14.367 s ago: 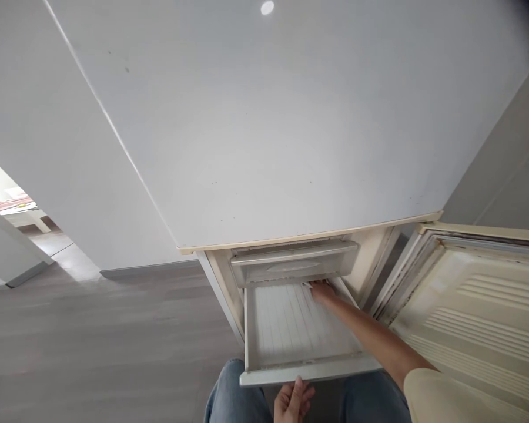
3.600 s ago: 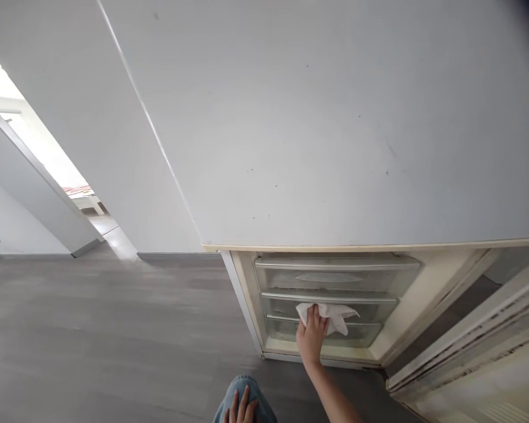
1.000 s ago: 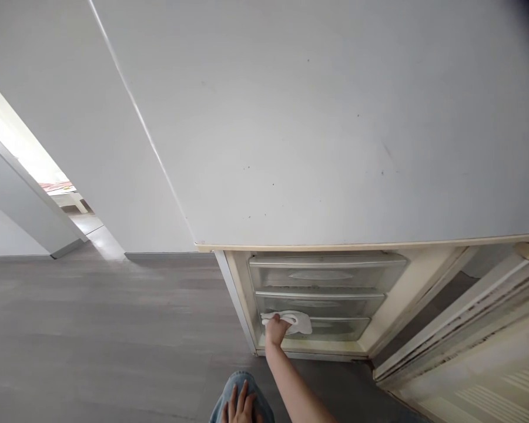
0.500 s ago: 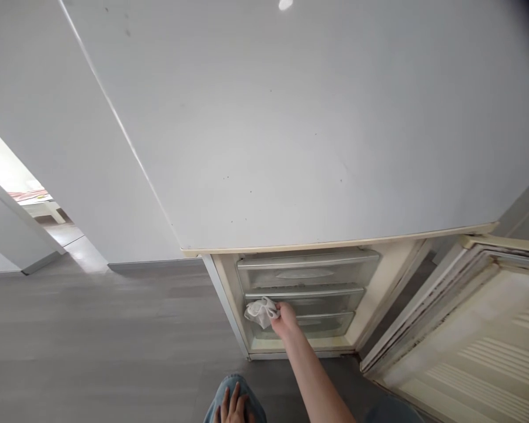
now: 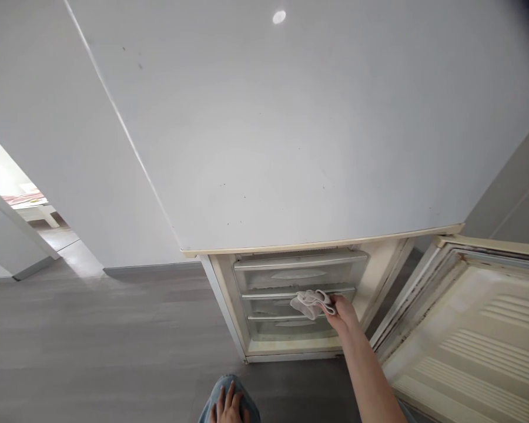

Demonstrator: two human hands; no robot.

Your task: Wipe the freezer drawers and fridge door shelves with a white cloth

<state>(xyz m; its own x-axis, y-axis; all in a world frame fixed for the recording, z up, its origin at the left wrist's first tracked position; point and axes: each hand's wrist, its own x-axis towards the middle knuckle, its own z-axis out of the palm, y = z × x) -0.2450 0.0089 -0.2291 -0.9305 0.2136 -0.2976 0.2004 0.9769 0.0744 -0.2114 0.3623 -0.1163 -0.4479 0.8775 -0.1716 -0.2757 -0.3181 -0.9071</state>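
My right hand (image 5: pixel 342 314) grips a crumpled whitish cloth (image 5: pixel 311 304) in front of the freezer drawers. The cloth hangs to the left of my fingers and covers part of the middle drawer (image 5: pixel 264 305). Above it sits the top drawer (image 5: pixel 300 271), and below it the bottom drawer (image 5: pixel 286 330); all three are clear plastic fronts pushed in. My left hand (image 5: pixel 229 406) lies flat on my knee (image 5: pixel 223 385), fingers spread, holding nothing. Whether the cloth touches a drawer front I cannot tell.
The freezer door (image 5: pixel 476 329) stands swung out to the right, its seal stained dark. A pale top panel (image 5: pixel 291 147) with a cream edge overhangs the compartment. Grey wood-look floor (image 5: pixel 114 335) spreads left, and a doorway (image 5: pixel 48 223) lies beyond.
My right hand has moved right with the cloth, from the left side of the drawers toward their right side. The view has shifted slightly; my left hand stays on my knee.
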